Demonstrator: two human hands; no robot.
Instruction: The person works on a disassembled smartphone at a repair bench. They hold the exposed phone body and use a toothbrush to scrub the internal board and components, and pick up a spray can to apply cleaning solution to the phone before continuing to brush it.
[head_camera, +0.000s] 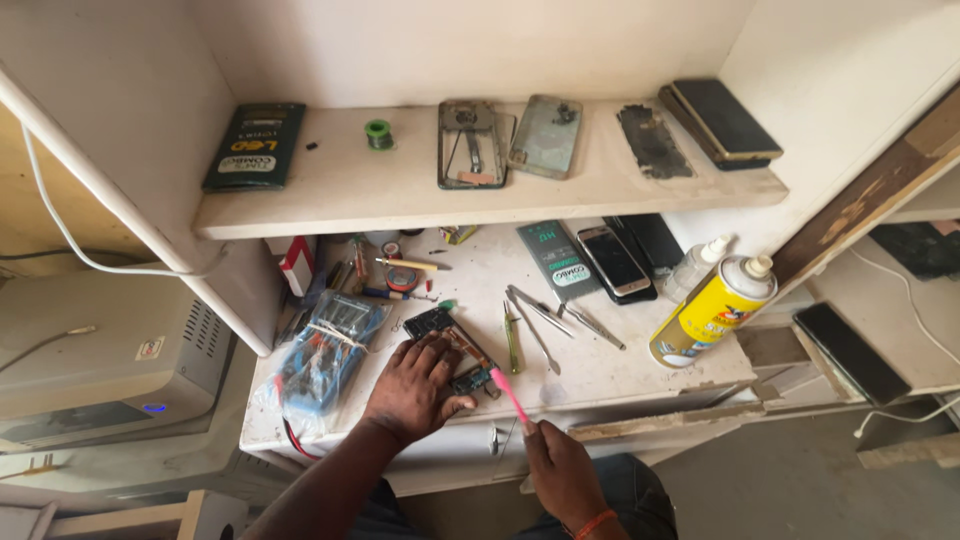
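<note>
Pinning an opened phone (452, 350) flat on the white bench (600, 370) with the left hand (412, 388); palm down, fingers spread over the near half, seemingly to stop it sliding under the tool; no closed grip, just weight on top. Pinching a pink pry tool (508, 394) in the right hand (560, 470), fingers closed round the rear end, tip angled up-left to the phone's near right corner, apparently touching the edge there; low slant likely for getting under a seam or part.

Everything else placed from the opened phone as landmark: just left of it, a blue multimeter (330, 360) wrapped in clear plastic, red lead trailing off the bench edge; just right of it, a green-handled tool (512, 340) and steel tweezers (538, 318), laid within easy reach; farther right and back, a dark box (556, 262) with a complete phone (615, 260) leaning beside it; far right, a yellow spray can (712, 310) lying tilted, nozzle up, a small clear bottle (697, 265) behind it; behind the phone, a clutter of small hand tools and a tape roll (402, 280) under the shelf.

On the shelf (400, 200) above the phone: green box (256, 146), green solder spool (378, 133), two stripped phone frames (470, 143), a back panel, a dark stacked handset at the right end; parked out of the work area, likely spares.
</note>
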